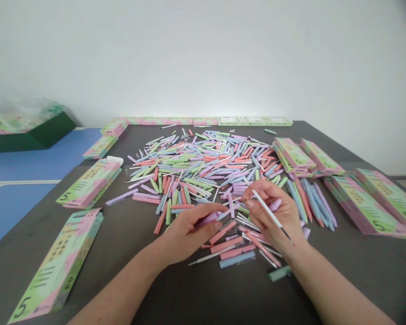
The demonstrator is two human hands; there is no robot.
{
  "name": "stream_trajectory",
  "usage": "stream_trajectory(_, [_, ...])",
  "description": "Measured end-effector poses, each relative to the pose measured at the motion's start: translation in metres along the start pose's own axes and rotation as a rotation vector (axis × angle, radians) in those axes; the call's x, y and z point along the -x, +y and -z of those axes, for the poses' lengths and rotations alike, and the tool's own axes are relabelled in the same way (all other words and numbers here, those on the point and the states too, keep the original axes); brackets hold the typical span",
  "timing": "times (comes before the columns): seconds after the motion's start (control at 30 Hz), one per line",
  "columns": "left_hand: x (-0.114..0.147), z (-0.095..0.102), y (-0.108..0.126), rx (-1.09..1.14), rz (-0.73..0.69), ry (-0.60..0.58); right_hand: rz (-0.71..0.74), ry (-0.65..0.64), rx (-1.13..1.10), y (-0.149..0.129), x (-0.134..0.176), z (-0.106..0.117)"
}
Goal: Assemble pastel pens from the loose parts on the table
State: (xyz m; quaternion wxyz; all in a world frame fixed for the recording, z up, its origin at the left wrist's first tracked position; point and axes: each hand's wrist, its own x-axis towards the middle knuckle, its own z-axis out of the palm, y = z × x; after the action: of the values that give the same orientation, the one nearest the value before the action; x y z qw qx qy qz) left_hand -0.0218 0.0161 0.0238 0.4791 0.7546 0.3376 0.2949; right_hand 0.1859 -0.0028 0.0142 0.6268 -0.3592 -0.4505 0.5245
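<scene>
My left hand [192, 230] is closed around a purple pen barrel [208, 220], pinched between thumb and fingers. My right hand [274, 216] grips a white pen refill [267, 209], its dark end slanting down towards my wrist. A purple pen part [275, 205] also shows between the right fingers; most of it is hidden. Below and between both hands lie pink pen barrels [227, 244], a blue barrel [237, 260] and several white refills. Under my right wrist rests a grey-green pen part [280, 273], partly covered.
A wide heap of pastel pen parts [203, 167] spreads over the dark table [189, 298]. Printed boxes stand left [57, 262], right [368, 203] and along the back edge [179, 121]. Several capped-looking pens [313, 203] lie grouped at right. A green tray [37, 135] sits on a blue surface.
</scene>
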Motion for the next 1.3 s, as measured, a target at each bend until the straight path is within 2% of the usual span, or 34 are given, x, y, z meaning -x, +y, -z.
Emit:
stream_trajectory(0.17, [-0.001, -0.006, 0.0, -0.05, -0.001, 0.17, -0.105, -0.016, -0.067, 0.003, 0.003, -0.01])
stream_trajectory(0.47, [-0.002, -0.009, -0.005, -0.099, 0.027, 0.256, -0.111, -0.019, 0.059, 0.006, 0.005, -0.014])
stream_trajectory(0.67, [-0.003, -0.009, -0.003, -0.148, 0.089, 0.236, -0.074, 0.014, 0.148, 0.005, 0.006, -0.014])
stream_trajectory(0.77, [-0.004, -0.009, -0.002, -0.118, 0.106, 0.25, -0.071, 0.065, 0.036, 0.006, 0.003, -0.011])
stream_trajectory(0.83, [-0.004, -0.008, -0.002, -0.079, 0.109, 0.244, -0.118, 0.078, -0.043, 0.008, 0.001, -0.01])
stream_trajectory(0.93, [-0.004, -0.008, -0.003, -0.079, 0.089, 0.205, -0.193, 0.013, -0.059, 0.01, 0.001, -0.009])
stream_trajectory(1.1, [-0.003, -0.011, -0.004, -0.019, 0.017, 0.113, -0.183, -0.064, 0.094, 0.012, 0.004, -0.009])
stream_trajectory(1.3, [-0.003, -0.012, -0.006, -0.063, 0.073, 0.081, -0.191, -0.097, 0.213, 0.01, 0.005, -0.013])
